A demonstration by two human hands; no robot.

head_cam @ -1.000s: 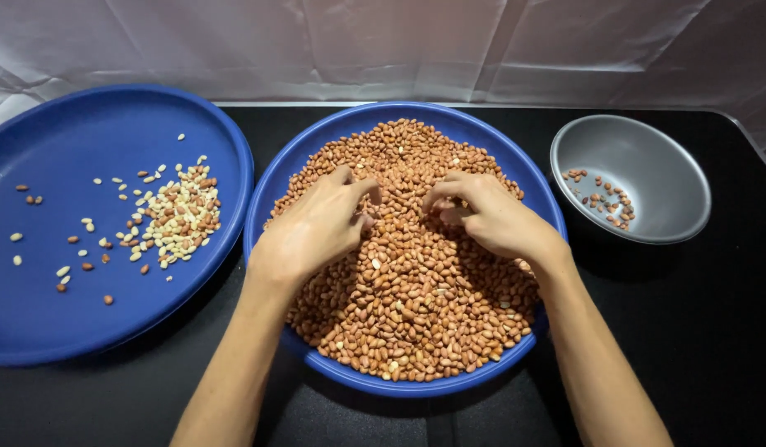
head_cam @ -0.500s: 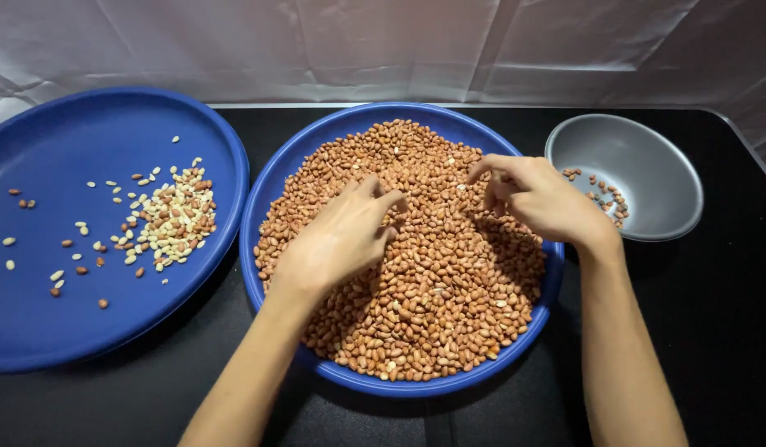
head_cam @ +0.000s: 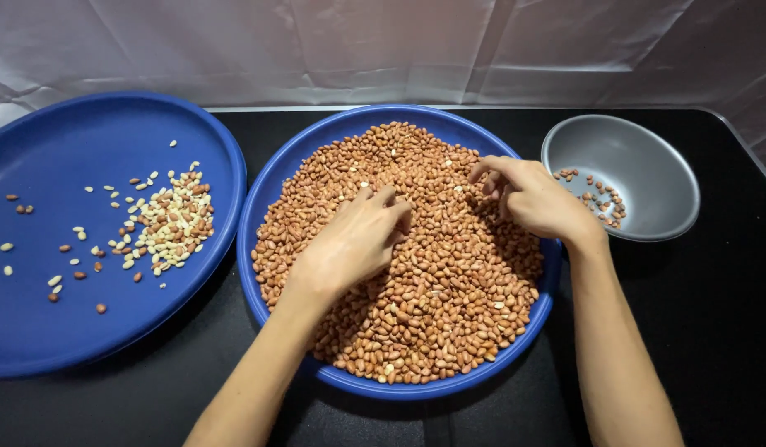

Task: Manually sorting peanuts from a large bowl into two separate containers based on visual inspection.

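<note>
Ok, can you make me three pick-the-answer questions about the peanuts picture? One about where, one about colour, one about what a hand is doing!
1. Where is the grey bowl?
A. right of the middle dish
B. left of it
C. inside it

2. What colour is the middle dish?
A. red
B. blue
C. green

3. What is the left hand doing?
A. resting on the peanuts
B. holding a spoon
C. lifted off the table

Answers: 1 A, it stands by the right hand. 2 B, its rim is blue. 3 A, it lies on the heap.

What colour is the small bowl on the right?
The small bowl is plain grey metal, seen in the head view.
</note>
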